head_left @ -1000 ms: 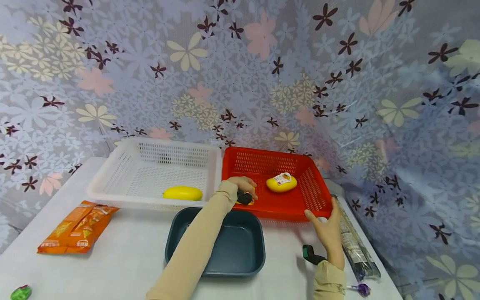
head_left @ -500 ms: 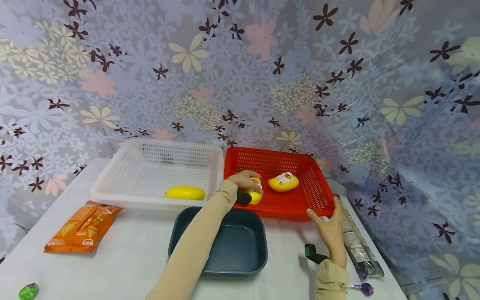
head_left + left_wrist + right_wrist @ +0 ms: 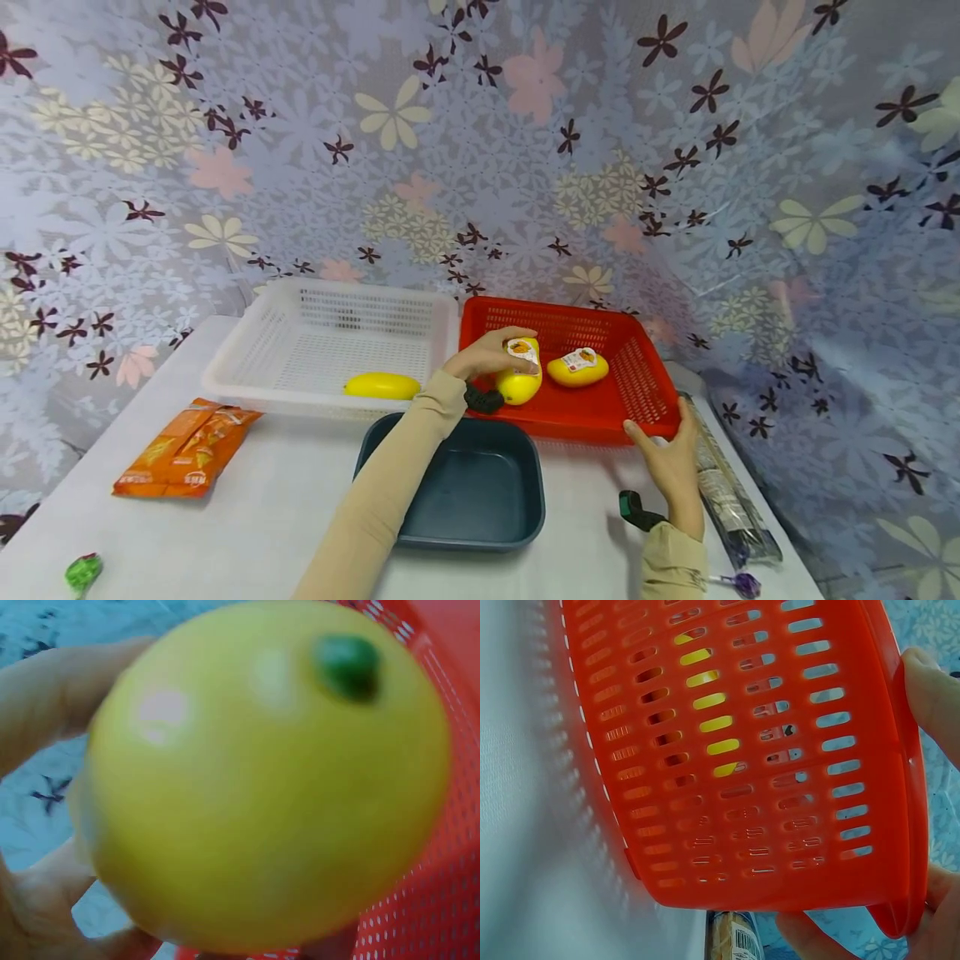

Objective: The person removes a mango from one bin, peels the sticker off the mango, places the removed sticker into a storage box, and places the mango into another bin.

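My left grip (image 3: pixel 483 357) was pinching a yellow lemon (image 3: pixel 519 387) between thumb and fingers, the fruit roughly on end with its label showing. A second earlier it had been almost hidden beneath that hand, low in the red basket (image 3: pixel 581 429); since then it had risen and come into plain view. I took that to mean the grasp had held and the lift had begun, though I couldn't tell how far it was clear of the basket's floor.

My right grip (image 3: pixel 671 467) had stayed hooked round the basket's near corner, thumb and fingers on the rim, which I judged was steadying it. Just right of the left grip lay a second yellow fruit (image 3: pixel 577 369); left of it stood the white basket (image 3: pixel 300 402), and on its near side the dark tray (image 3: pixel 472 500) sat on the surface (image 3: pixel 585 542).
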`<state>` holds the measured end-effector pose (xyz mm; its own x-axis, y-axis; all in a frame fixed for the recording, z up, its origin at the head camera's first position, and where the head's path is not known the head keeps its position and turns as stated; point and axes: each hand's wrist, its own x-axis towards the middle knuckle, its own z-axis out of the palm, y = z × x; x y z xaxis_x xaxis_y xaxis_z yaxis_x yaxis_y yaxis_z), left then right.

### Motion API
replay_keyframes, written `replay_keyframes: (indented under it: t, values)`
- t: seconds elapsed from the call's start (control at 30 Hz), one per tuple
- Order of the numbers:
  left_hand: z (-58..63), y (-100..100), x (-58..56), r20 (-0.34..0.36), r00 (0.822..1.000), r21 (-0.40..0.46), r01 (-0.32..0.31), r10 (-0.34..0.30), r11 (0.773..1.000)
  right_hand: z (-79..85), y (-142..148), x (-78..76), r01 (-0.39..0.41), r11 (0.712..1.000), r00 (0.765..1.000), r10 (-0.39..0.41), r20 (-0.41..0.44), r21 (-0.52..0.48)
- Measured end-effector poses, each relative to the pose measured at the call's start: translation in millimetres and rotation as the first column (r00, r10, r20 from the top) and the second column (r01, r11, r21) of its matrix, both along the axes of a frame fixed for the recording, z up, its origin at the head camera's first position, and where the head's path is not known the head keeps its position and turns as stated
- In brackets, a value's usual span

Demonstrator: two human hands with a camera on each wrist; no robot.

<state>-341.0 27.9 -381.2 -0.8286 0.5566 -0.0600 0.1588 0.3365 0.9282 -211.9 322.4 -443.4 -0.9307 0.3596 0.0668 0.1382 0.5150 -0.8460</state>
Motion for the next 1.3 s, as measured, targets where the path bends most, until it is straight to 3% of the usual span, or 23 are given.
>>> replay_keyframes:
  t: [0.13,0.33,0.67,1.0,1.3]
  values:
    - [3.7,-8,19.3,-0.044,0.999,0.058,-0.019,0.021,0.998,-0.4,-1,1.7,0.0,1.0,1.0,0.0,0.001,-0.008]
    - [5.8,-17,53.8,-0.137,0.991,0.084,0.007,0.005,0.996,-1.8,-3,2.1,-0.002,1.0,1.0,0.002,0.02,-0.004]
    - [6.3,-13,107.3,-0.275,0.96,0.051,-0.035,0.048,0.998,-1.9,-5,2.1,-0.008,1.0,1.0,0.008,0.011,-0.01]
    - [-8.5,-27,160.0,-0.245,0.966,0.137,-0.051,0.083,0.989,-4.4,-9,0.0,-0.006,1.0,1.0,0.006,-0.005,-0.021]
    - [-21.5,-41,198.4,-0.2,0.974,0.17,-0.072,0.105,0.983,-0.4,0,0.3,-0.002,1.0,1.0,0.002,0.006,0.007]
